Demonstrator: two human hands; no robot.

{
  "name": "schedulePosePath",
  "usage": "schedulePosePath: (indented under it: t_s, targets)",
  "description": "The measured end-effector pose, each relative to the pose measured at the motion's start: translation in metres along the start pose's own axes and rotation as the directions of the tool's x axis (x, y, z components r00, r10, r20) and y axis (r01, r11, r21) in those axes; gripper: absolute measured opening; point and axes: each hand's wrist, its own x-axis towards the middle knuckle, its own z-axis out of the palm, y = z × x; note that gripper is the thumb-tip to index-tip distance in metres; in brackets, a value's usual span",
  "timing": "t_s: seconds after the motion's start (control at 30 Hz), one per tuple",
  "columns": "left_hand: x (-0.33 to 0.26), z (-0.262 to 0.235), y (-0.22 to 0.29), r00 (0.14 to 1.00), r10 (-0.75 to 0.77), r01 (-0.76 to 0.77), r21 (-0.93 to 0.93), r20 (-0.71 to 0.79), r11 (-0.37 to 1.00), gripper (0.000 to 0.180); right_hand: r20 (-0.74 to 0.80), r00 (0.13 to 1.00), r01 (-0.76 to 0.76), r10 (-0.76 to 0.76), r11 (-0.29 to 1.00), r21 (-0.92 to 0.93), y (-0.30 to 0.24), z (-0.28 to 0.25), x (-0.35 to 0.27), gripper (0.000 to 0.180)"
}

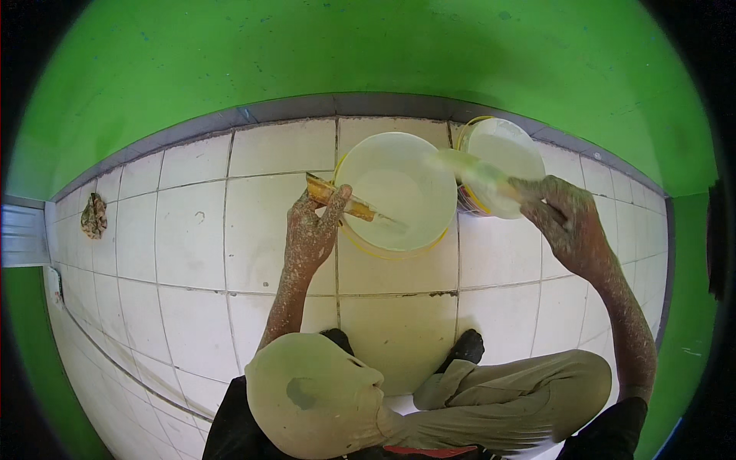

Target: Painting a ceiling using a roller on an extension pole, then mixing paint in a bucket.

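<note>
My left hand (316, 226) is closed around a scraper (356, 208) with a worn yellow-brown handle. Its thin pale end reaches over the rim of a white bucket (345, 172), which holds smooth whitish material. On the other side, my right hand (563, 222) grips a pale, light-green flat tool (468, 167). Motion smears that tool, so its exact kind cannot be made out. It extends leftward from my fingers, across the second bucket and toward the first one's right rim. Whitish dust or splashes coat both hands and forearms.
Just right of the first bucket stands a second bucket (521, 142) with whitish contents. Behind both runs a grey skirting (291, 110) below a green wall (368, 46). A crumpled stained cloth (93, 216) lies far left on the tiled floor (280, 149). A dark cable (130, 373) crosses the lower left.
</note>
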Motion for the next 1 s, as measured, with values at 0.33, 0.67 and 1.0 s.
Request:
schedulePosePath:
  t_s: [0.33, 0.67, 1.0]
  targets:
    - [-0.018, 0.0, 0.003, 0.999, -0.035, 0.035, 0.045, -0.001, 0.998, 0.042, 0.753, 0.397, -0.618, 0.526, -0.453, 0.642, -0.035, 0.102, 0.064, 0.02]
    - [-0.015, 0.004, -0.008, 0.991, 0.132, -0.13, 0.042, -0.038, 0.991, 0.023, 0.736, 0.331, -0.471, 0.59, -0.573, 0.671, -0.009, 0.185, 0.099, 0.012]
    - [-0.015, 0.004, -0.008, 0.994, 0.109, -0.108, 0.076, -0.02, 0.991, 0.025, 0.651, 0.555, -0.476, 0.518, -0.444, 0.759, -0.025, 0.172, 0.076, 0.011]
